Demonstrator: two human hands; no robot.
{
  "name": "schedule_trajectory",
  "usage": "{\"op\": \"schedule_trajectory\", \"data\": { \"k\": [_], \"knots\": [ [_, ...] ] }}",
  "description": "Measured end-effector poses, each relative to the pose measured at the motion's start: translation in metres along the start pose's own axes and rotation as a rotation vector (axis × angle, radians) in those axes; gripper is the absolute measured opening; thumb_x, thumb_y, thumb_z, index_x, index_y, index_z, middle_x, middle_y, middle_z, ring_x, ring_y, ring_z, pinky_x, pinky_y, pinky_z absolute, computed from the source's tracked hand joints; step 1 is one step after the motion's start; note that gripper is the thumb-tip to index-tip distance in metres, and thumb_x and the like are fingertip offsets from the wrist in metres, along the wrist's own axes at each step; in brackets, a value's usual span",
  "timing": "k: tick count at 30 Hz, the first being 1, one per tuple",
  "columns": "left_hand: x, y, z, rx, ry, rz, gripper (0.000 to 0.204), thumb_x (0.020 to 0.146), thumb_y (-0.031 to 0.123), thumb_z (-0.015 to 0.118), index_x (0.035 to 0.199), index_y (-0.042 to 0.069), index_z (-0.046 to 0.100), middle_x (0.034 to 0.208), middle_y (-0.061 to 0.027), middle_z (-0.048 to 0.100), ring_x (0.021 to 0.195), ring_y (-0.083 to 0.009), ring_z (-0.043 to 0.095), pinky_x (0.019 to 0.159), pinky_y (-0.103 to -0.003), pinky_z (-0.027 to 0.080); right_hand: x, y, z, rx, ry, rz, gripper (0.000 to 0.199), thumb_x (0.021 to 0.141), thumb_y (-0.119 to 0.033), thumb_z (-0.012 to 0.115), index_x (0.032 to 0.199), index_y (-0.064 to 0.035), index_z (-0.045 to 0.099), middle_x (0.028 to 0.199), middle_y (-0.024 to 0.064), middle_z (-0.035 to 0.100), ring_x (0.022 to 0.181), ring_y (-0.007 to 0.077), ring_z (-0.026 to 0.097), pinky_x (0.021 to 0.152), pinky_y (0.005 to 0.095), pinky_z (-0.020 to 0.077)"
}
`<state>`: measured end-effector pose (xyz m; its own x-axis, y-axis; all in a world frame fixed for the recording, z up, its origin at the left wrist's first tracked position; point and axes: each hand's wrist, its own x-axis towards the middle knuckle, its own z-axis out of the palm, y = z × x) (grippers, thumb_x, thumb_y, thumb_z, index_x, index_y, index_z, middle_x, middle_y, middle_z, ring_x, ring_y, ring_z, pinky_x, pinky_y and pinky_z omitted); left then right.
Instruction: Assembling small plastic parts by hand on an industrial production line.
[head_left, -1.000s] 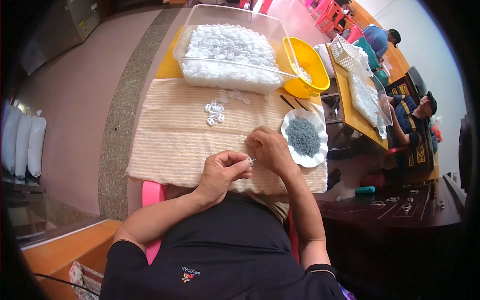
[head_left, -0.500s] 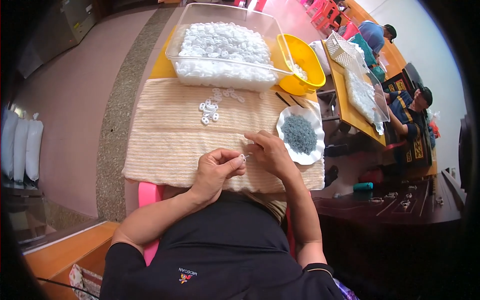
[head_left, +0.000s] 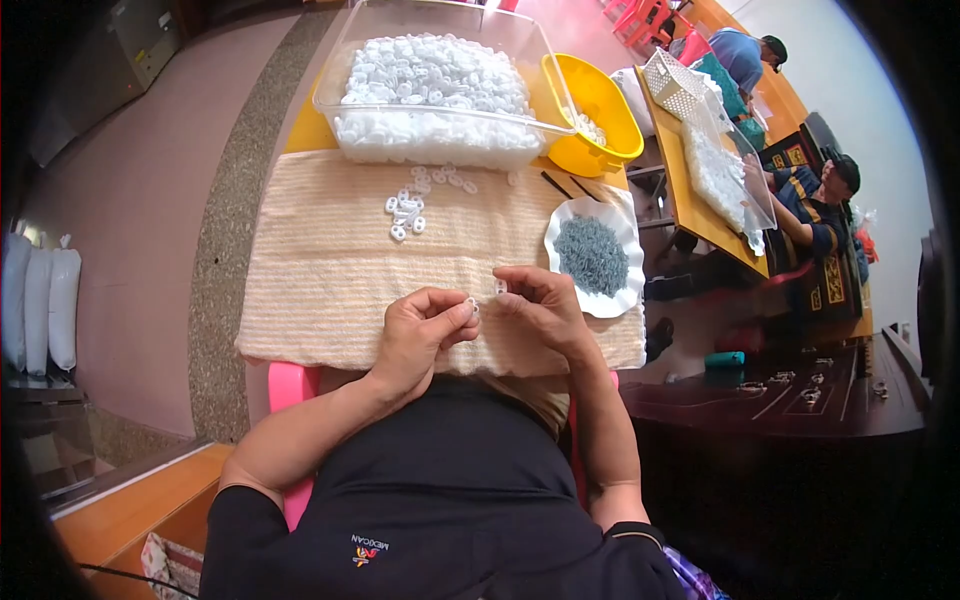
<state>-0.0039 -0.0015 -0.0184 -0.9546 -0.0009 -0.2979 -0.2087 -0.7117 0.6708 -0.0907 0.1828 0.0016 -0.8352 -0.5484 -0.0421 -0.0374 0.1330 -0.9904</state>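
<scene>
My left hand (head_left: 418, 325) pinches a small white ring-like plastic piece (head_left: 473, 303) between thumb and forefinger. Just right of it, a second small white piece (head_left: 501, 287) is held between the thumb and forefinger of my right hand (head_left: 548, 308). A narrow gap separates the two pieces; their exact shape is too small to tell. Beyond my hands, several white oval pieces with two holes (head_left: 405, 214) lie in a loose group on the striped cloth (head_left: 310, 270). A white wavy-rimmed plate (head_left: 630, 290) beside my right hand carries a heap of tiny grey-blue pieces (head_left: 590, 257).
A clear plastic bin (head_left: 555, 128) full of white pieces stands at the table's far side. Next to it is a yellow basin (head_left: 622, 112). Two thin black sticks (head_left: 557, 186) lie behind the plate. Two people sit around another table (head_left: 715, 225) at the right.
My right forefinger was stretched out and has bent in to pinch a white piece. My left hand keeps its pinch. The whole view has shifted slightly.
</scene>
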Motion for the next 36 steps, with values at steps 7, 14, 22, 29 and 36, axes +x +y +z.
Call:
{"op": "schedule_trajectory", "data": {
  "k": [7, 14, 22, 29, 36],
  "knots": [
    [0.0, 0.002, 0.001, 0.047, 0.002, -0.036, 0.012, 0.09, 0.004, 0.064, 0.101, -0.001, 0.063, 0.088, -0.0076, 0.066, 0.078, -0.013, 0.065, 0.073, -0.025, 0.057, -0.003, 0.007, 0.001, 0.189, -0.049, 0.077, 0.031, 0.086, 0.0, 0.068, 0.116, 0.0041, 0.061, 0.09, 0.0026, 0.064, 0.08, 0.0081, 0.061, 0.071, 0.022, 0.0513],
    [0.0, 0.002, 0.0, 0.052, 0.009, -0.05, 0.013, 0.09, 0.006, 0.065, 0.101, 0.0, 0.062, 0.088, -0.0072, 0.065, 0.077, -0.0121, 0.064, 0.072, -0.024, 0.057, -0.006, 0.015, 0.002, 0.261, -0.057, 0.093, 0.032, 0.087, -0.001, 0.066, 0.118, 0.0049, 0.06, 0.092, 0.0064, 0.066, 0.081, 0.0139, 0.066, 0.074, 0.0269, 0.0558],
    [-0.001, 0.002, 0.002, 0.05, 0.004, -0.041, 0.013, 0.089, 0.005, 0.065, 0.101, 0.0, 0.062, 0.089, -0.007, 0.066, 0.076, -0.0123, 0.065, 0.072, -0.024, 0.057, -0.009, 0.008, 0.008, 0.266, -0.077, 0.086, 0.03, 0.088, -0.001, 0.065, 0.118, 0.0055, 0.06, 0.094, 0.0084, 0.067, 0.084, 0.0152, 0.067, 0.077, 0.0263, 0.0554],
    [0.0, 0.0, -0.001, 0.059, 0.0, -0.043, 0.013, 0.089, 0.005, 0.065, 0.101, 0.0, 0.063, 0.089, -0.0073, 0.066, 0.075, -0.0125, 0.065, 0.071, -0.024, 0.057, -0.01, 0.009, 0.008, 0.31, -0.06, 0.08, 0.031, 0.089, -0.002, 0.065, 0.118, 0.0058, 0.06, 0.094, 0.012, 0.07, 0.084, 0.0161, 0.068, 0.077, 0.0271, 0.0551],
    [0.0, 0.001, 0.0, 0.063, 0.005, -0.052, 0.013, 0.089, 0.005, 0.066, 0.101, 0.001, 0.063, 0.088, -0.007, 0.066, 0.075, -0.0127, 0.065, 0.071, -0.024, 0.057, -0.009, 0.01, 0.007, 0.312, -0.085, 0.077, 0.031, 0.089, -0.003, 0.065, 0.118, 0.0058, 0.06, 0.096, 0.0125, 0.07, 0.084, 0.0164, 0.068, 0.078, 0.0276, 0.055]
  ]
}}
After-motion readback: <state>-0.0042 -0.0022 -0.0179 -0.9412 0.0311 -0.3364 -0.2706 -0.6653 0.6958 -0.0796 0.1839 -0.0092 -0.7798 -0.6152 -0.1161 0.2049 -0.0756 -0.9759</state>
